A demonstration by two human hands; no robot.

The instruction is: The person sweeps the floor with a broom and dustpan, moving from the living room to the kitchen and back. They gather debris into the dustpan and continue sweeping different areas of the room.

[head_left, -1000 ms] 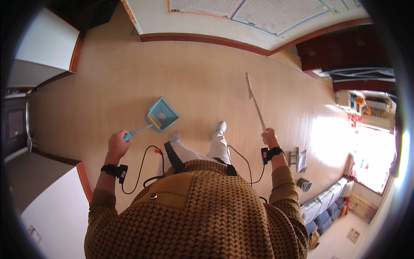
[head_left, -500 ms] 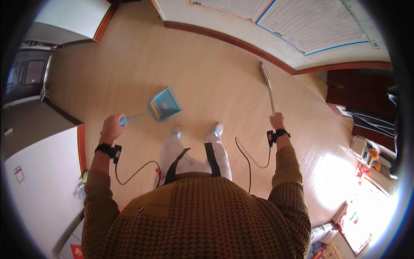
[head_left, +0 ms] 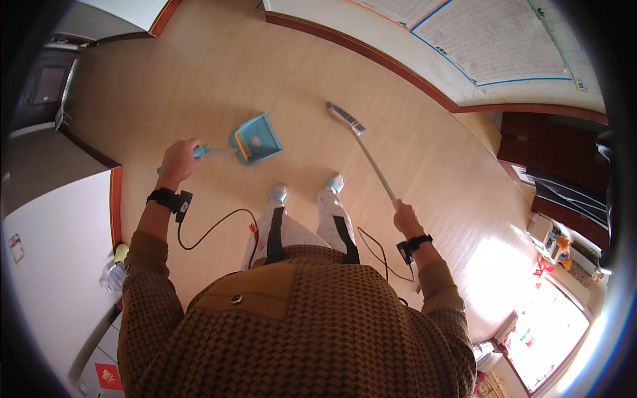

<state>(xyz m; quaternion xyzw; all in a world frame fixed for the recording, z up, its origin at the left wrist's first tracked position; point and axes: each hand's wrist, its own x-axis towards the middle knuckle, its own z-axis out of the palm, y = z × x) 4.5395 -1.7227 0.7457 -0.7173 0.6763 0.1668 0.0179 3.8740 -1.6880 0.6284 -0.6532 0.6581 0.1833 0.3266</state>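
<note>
My left hand (head_left: pixel 179 161) is closed round the blue handle of a light blue dustpan (head_left: pixel 267 147). The pan lies to the right of that hand, ahead of my feet, its open side facing right. A yellow strip runs along its inner back edge, and something small and pale shows inside. My right hand (head_left: pixel 406 219) grips the long pale stick of a broom (head_left: pixel 375 164). The stick slants forward and left to the broom head (head_left: pixel 346 118), whose dark bristles are on or just above the floor, right of the dustpan and apart from it.
Wooden floor (head_left: pixel 219 86) surrounds my slippered feet (head_left: pixel 336 181). A wall with a red-brown skirting board (head_left: pixel 371 64) runs along the far right. White cabinets (head_left: pixel 60 219) stand at the left. Dark furniture (head_left: pixel 554 146) and a bright window (head_left: pixel 547 335) are at the right.
The broom head has swung left from near the right wall toward the dustpan. My right hand has moved left and nearer to me. My left hand and the dustpan have shifted slightly forward.
</note>
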